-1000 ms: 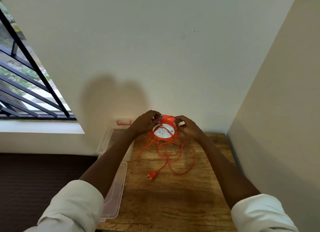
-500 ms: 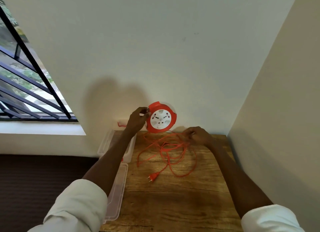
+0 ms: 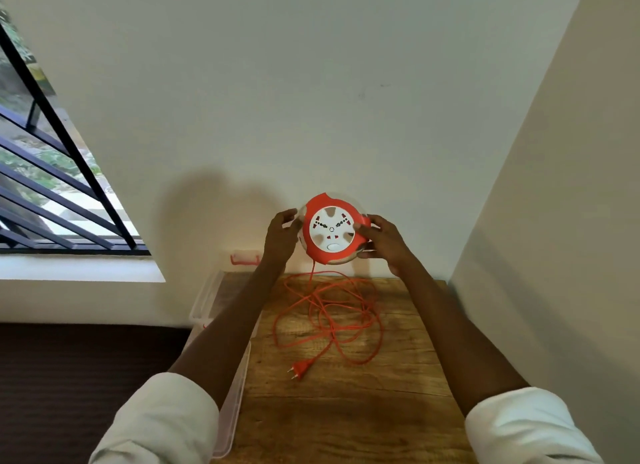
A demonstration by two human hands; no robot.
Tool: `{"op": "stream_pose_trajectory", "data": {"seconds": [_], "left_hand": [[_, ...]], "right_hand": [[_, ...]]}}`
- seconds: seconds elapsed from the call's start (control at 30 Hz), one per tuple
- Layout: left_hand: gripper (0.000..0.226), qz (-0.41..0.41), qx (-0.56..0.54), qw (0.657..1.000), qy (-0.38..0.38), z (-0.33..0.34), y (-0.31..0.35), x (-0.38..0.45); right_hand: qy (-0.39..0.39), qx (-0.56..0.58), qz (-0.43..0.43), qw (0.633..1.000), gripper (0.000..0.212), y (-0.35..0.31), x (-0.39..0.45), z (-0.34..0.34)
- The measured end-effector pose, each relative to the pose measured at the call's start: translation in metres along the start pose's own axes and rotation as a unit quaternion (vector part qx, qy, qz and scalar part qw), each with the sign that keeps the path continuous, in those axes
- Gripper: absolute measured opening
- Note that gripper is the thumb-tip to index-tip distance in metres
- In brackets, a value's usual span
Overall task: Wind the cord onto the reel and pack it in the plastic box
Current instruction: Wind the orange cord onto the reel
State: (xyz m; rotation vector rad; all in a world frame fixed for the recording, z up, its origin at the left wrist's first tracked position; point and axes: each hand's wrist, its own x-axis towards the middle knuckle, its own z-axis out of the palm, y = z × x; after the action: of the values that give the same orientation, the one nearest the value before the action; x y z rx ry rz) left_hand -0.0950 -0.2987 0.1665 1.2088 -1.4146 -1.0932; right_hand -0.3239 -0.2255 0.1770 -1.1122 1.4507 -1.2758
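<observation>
Near the middle of the frame, the orange and white reel [image 3: 330,234] is held up in the air above the far end of the wooden counter [image 3: 346,411], its white socket face turned toward the camera. The left hand [image 3: 282,236] grips the reel's left edge with its fingers curled around the rim, and the right hand [image 3: 382,243] is clamped on the right edge in the same way. From the bottom of the reel the orange cord [image 3: 332,319] hangs down to the counter, where it lies in loose, overlapping loops just below the reel. The cord's plug [image 3: 300,369] rests on the wood at the near side of the loops, prongs pointing toward the lower left. The clear plastic box [image 3: 207,299] sits at the counter's left edge, partly hidden by the left forearm, with a flat clear lid [image 3: 232,415] lying nearer the camera along the same edge. A barred window [image 3: 52,193] fills the upper left of the frame.
</observation>
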Motion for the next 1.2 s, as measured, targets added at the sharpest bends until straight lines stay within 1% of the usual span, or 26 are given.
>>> {"op": "stream_pose_trajectory", "data": {"seconds": [0.07,0.13,0.17,0.23,0.27,0.3,0.37,0.43,0.5,0.57,0.6,0.67,0.7,0.73,0.77,0.8,0.87,0.9,0.97,1.0,1.07,1.13,1.2], "left_hand": [[0.024,0.008,0.022,0.998,0.057,0.003,-0.002,-0.009],[0.034,-0.012,-0.021,0.998,0.063,0.008,-0.004,-0.025],[0.04,-0.034,-0.044,0.997,0.044,0.01,-0.006,-0.033],[0.044,-0.115,-0.073,0.99,-0.048,0.015,-0.012,-0.041],[0.044,-0.156,-0.093,0.978,-0.101,0.019,-0.013,-0.043],[0.044,-0.188,-0.115,0.965,-0.138,0.024,-0.014,-0.045],[0.05,-0.201,-0.167,0.952,-0.161,0.033,-0.013,-0.047],[0.054,-0.182,-0.228,0.943,-0.159,0.039,-0.006,-0.05],[0.048,-0.171,-0.267,0.938,-0.14,0.044,-0.003,-0.049],[0.046,-0.167,-0.268,0.942,-0.119,0.046,-0.003,-0.047],[0.046,-0.167,-0.267,0.943,-0.111,0.047,-0.004,-0.048],[0.044,-0.172,-0.273,0.941,-0.099,0.048,-0.008,-0.048],[0.042,-0.173,-0.275,0.941,-0.092,0.048,-0.01,-0.049],[0.041,-0.175,-0.273,0.942,-0.085,0.048,-0.011,-0.048],[0.039,-0.178,-0.271,0.942,-0.08,0.048,-0.011,-0.047],[0.04,-0.184,-0.27,0.942,-0.073,0.048,-0.013,-0.046],[0.041,-0.195,-0.274,0.94,-0.059,0.047,-0.014,-0.045],[0.04,-0.198,-0.275,0.939,-0.054,0.046,-0.015,-0.045],[0.036,-0.193,-0.266,0.943,-0.056,0.044,-0.017,-0.044],[0.033,-0.187,-0.254,0.947,-0.059,0.044,-0.016,-0.045],[0.027,-0.173,-0.224,0.957,-0.064,0.045,-0.014,-0.047],[0.025,-0.161,-0.207,0.963,-0.063,0.049,-0.016,-0.049],[0.034,-0.155,-0.209,0.963,-0.062,0.053,-0.021,-0.051]], "right_hand": [[0.035,0.057,0.021,0.998,0.049,0.008,-0.001,0.002],[0.066,0.138,0.038,0.987,0.049,0.017,-0.003,0.001],[0.076,0.18,0.043,0.98,0.049,0.02,-0.004,0.001],[0.083,0.241,0.046,0.966,0.047,0.026,-0.007,0.0],[0.081,0.258,0.045,0.962,0.048,0.028,-0.008,-0.001],[0.077,0.267,0.044,0.96,0.048,0.029,-0.009,-0.002],[0.066,0.271,0.048,0.959,0.049,0.031,-0.011,-0.003],[0.048,0.26,0.054,0.963,0.048,0.032,-0.014,-0.003],[0.031,0.251,0.055,0.966,0.048,0.035,-0.02,-0.001],[0.033,0.242,0.059,0.968,0.049,0.04,-0.025,0.0],[0.043,0.218,0.06,0.973,0.049,0.042,-0.027,0.0],[0.076,0.116,0.049,0.989,0.054,0.047,-0.029,0.002],[0.097,0.035,0.026,0.994,0.059,0.05,-0.029,0.002],[0.117,-0.065,-0.011,0.991,0.065,0.054,-0.028,0.002],[0.134,-0.163,-0.055,0.976,0.07,0.056,-0.028,0.001],[0.149,-0.248,-0.107,0.951,0.072,0.057,-0.028,-0.001],[0.164,-0.376,-0.214,0.886,0.065,0.05,-0.027,-0.006],[0.151,-0.432,-0.259,0.85,0.059,0.044,-0.025,-0.009],[0.082,-0.542,-0.322,0.772,0.051,0.03,-0.022,-0.011],[0.049,-0.585,-0.331,0.739,0.049,0.024,-0.021,-0.012],[0.019,-0.636,-0.325,0.7,0.044,0.016,-0.02,-0.011],[0.015,-0.658,-0.325,0.679,0.045,0.014,-0.02,-0.008],[0.007,-0.676,-0.323,0.662,0.051,0.014,-0.018,-0.004]]}}
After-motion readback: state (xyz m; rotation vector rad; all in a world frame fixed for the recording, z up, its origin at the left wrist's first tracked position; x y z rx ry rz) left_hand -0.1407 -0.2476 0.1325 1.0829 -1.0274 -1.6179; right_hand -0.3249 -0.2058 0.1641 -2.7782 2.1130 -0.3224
